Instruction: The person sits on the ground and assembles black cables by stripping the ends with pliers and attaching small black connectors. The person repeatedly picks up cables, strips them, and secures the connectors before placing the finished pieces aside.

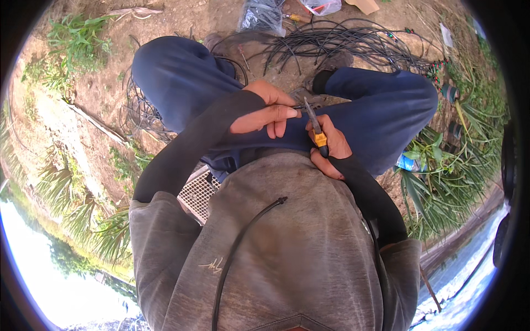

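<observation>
My left hand (pixel 266 113) pinches a short dark cable end (pixel 298 107) between thumb and fingers, above my lap. My right hand (pixel 335 144) is closed round a utility knife (pixel 318 135) with a yellow and black handle. Its pointed grey blade tilts up and away from me, right beside the cable end; whether the two touch I cannot tell. Both hands are over my blue trousers (pixel 381 107), between my bent knees.
Beyond my feet lies a large tangle of black cables (pixel 337 41) with small coloured ends. Near it are a dark plastic bag (pixel 262 16), a clear bag (pixel 324 5) and a screwdriver-like tool (pixel 297 18). Grass (pixel 441 160) grows at the right; a plastic crate (pixel 197 194) is under me.
</observation>
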Demonstrator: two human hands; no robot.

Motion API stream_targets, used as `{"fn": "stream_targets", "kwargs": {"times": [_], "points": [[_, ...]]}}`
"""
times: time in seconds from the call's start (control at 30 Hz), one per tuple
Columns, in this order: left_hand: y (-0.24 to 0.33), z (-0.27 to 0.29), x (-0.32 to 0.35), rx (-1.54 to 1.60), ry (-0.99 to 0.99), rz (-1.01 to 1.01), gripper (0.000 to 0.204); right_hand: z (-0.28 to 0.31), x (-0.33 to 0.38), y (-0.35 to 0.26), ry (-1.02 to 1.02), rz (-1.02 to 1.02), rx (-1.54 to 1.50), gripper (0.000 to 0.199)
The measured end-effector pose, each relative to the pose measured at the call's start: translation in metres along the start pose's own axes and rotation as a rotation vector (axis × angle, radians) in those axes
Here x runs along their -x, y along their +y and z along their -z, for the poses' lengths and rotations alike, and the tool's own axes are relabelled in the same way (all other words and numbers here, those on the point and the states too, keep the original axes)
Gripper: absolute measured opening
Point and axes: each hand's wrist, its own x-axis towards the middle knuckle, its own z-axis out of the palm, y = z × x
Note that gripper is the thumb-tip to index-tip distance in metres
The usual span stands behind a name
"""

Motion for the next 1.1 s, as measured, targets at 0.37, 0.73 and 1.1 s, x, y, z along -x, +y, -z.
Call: {"fn": "stream_targets", "kwargs": {"times": [0.37, 0.73, 1.1], "points": [[-0.024, -0.028, -0.001, -1.018, 0.607, -0.6, 0.007, 0.002, 0.0, 0.0, -0.097, -0.157, -0.023, 0.044], [-0.031, -0.03, -0.021, -1.309, 0.791, -0.73, 0.016, 0.002, -0.004, 0.002, -0.096, -0.217, -0.127, 0.045], [-0.028, -0.028, -0.036, -1.117, 0.824, -0.707, 0.018, 0.0, -0.001, 0.004, -0.018, -0.176, -0.467, 0.043]]}}
